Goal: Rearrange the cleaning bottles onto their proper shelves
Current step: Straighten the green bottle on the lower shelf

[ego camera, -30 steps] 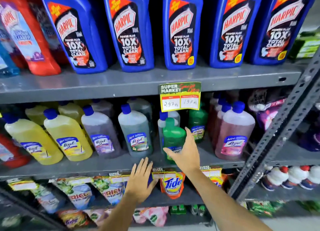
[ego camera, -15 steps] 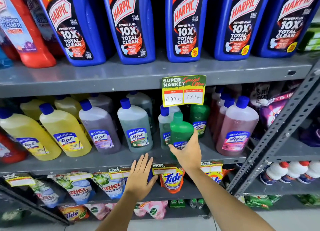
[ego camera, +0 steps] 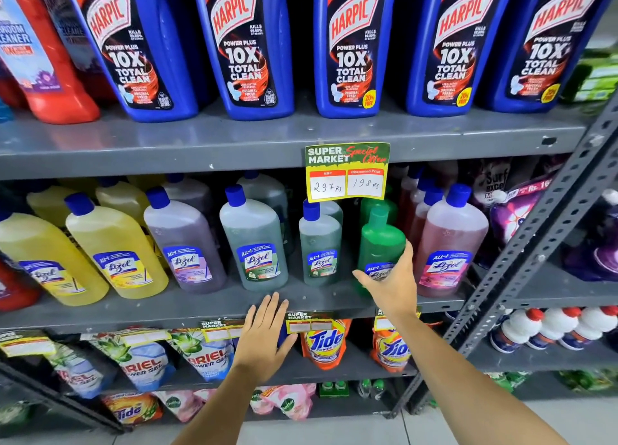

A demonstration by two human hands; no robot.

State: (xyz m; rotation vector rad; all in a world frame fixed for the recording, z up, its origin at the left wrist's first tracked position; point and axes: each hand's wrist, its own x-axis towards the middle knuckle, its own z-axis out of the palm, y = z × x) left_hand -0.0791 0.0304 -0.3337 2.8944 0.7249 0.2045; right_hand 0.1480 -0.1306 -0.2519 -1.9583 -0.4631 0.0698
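Note:
A small green Lizol bottle (ego camera: pixel 379 244) with a green cap stands on the middle shelf (ego camera: pixel 207 307), between a small grey-green Lizol bottle (ego camera: pixel 319 244) and a pink one (ego camera: pixel 449 240). My right hand (ego camera: pixel 389 284) is wrapped around the green bottle's lower part, thumb on its right side. My left hand (ego camera: pixel 264 337) lies flat with fingers spread against the front edge of the middle shelf and holds nothing. More Lizol bottles, yellow (ego camera: pixel 113 247), purple (ego camera: pixel 185 240) and grey-green (ego camera: pixel 252 237), line the same shelf.
Large blue Harpic bottles (ego camera: pixel 351 46) fill the top shelf, with a red bottle (ego camera: pixel 50 76) at its left. A price tag (ego camera: pixel 347 172) hangs from the top shelf. Tide (ego camera: pixel 322 342) and Ariel pouches sit below. A slotted grey upright (ego camera: pixel 521 264) bounds the right side.
The view has moved closer to the shelf. My right hand has closed more firmly around the green bottle, which has shifted slightly right. My left hand stays on the shelf edge.

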